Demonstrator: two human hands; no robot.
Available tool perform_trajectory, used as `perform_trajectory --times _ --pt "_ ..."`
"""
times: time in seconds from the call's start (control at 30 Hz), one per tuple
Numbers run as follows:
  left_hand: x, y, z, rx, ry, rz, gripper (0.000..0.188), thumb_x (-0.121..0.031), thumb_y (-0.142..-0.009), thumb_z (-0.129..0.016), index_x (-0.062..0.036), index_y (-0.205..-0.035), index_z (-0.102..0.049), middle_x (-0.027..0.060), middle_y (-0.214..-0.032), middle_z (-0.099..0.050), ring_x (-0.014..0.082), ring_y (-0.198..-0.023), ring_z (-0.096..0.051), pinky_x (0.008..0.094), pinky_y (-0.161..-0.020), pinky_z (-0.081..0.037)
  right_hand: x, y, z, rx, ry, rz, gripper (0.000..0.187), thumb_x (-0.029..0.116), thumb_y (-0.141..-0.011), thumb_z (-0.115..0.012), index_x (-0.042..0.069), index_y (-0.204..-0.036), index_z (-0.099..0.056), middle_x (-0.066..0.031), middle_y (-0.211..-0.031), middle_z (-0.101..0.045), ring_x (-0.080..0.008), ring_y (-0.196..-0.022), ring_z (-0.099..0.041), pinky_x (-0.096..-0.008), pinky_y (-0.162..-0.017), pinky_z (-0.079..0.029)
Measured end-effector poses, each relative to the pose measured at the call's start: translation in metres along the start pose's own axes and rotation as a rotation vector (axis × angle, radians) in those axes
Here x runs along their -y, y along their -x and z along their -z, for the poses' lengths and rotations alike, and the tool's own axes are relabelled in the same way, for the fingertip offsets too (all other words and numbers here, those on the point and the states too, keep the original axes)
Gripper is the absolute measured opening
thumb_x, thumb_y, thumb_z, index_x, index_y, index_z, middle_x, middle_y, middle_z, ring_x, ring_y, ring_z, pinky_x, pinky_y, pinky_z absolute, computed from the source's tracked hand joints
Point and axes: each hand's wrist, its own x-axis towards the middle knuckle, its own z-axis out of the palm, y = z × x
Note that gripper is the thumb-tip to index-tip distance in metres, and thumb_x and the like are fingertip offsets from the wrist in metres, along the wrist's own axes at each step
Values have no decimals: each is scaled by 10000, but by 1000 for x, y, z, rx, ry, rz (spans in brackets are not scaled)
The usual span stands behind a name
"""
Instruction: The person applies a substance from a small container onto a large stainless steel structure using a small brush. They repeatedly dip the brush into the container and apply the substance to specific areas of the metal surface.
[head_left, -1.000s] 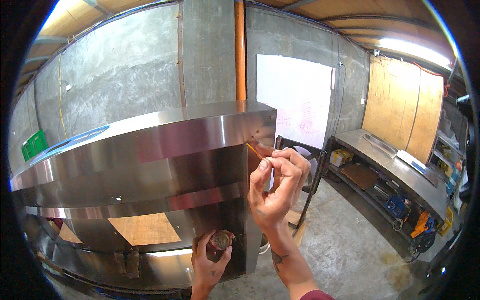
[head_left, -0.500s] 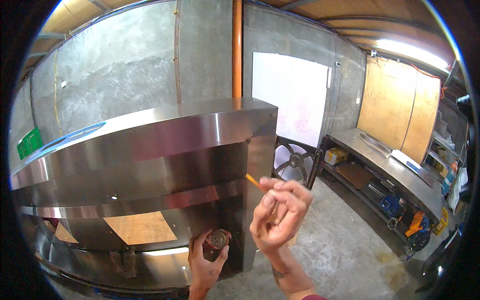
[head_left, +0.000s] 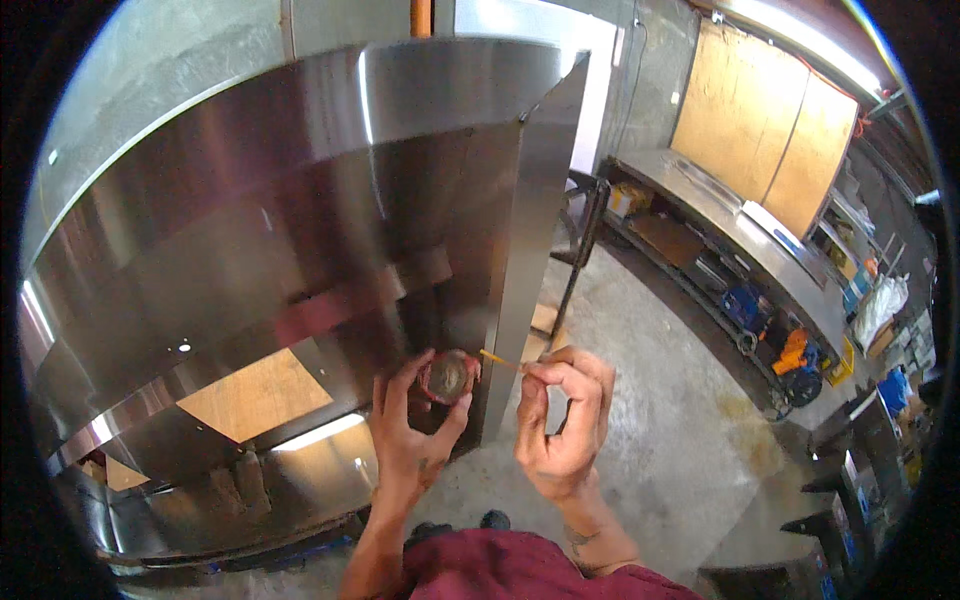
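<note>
My left hand (head_left: 408,430) is curled round a small round container (head_left: 449,378) with a reddish, rough rim and a dull greyish-brown inside. What lies in it is too small to make out. To the right, my right hand (head_left: 568,420) pinches a thin yellow stick (head_left: 501,361) between thumb and fingertips. The stick points left, its tip close to the container's right side but apart from it. Both hands are in front of a large stainless steel structure (head_left: 300,230) with a vertical corner post (head_left: 538,200).
Two rectangular openings, the larger one (head_left: 257,395) showing brown board, sit low in the steel structure. A metal workbench (head_left: 740,215) with tools on its lower shelf stands at the right, past the concrete floor (head_left: 650,340). A dark frame (head_left: 590,225) stands behind the post.
The view has tilted down and nearer the steel structure. My right hand has come lower, bringing the stick's tip toward the container. My left hand still holds the container.
</note>
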Motion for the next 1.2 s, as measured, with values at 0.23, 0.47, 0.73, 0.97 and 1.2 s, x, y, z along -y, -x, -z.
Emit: perform_trajectory --times 0.23,0.47,0.73,0.97,1.2 --pt "17 -8 31 74 68 -155 699 -78 -838 -956 -110 -1481 -683 153 -1360 -661 325 -1198 -693 430 -982 -607 37 24 -16 118 78 -130 268 -102 -927 -832 27 -1155 -776 -135 -1168 -638 -238 -985 -639 -344 -794 -546" --pt "44 -4 66 164 119 -276 741 -35 -821 -954 -106 -1503 -672 179 -1427 -617 377 -1299 -681 449 -1064 -599 70 45 -49 125 216 -131 300 -77 -922 -849 53 -1188 -800 -121 -1209 -595 -214 -863 -581 -350 -765 -507" --pt "62 5 90 213 194 -237 717 -40 -847 -951 -92 -1504 -668 183 -1417 -619 351 -1263 -700 437 -1021 -620 93 66 -66 85 269 -110 314 -86 -905 -853 42 -1185 -791 -131 -1174 -617 -234 -900 -593 -353 -773 -506" --pt "69 7 96 175 187 -166 699 -124 -855 -971 -112 -1490 -681 163 -1408 -640 302 -1187 -712 387 -888 -612 107 76 -73 32 220 -142 257 -86 -918 -838 26 -1139 -770 -140 -1142 -640 -260 -984 -614 -345 -758 -521" --pt "63 -1 99 159 168 -117 682 -166 -861 -970 -106 -1479 -688 143 -1377 -659 284 -1183 -699 378 -889 -592 103 77 -73 5 250 -129 215 -82 -952 -815 13 -1131 -743 -137 -1145 -628 -242 -1008 -611 -334 -755 -532"
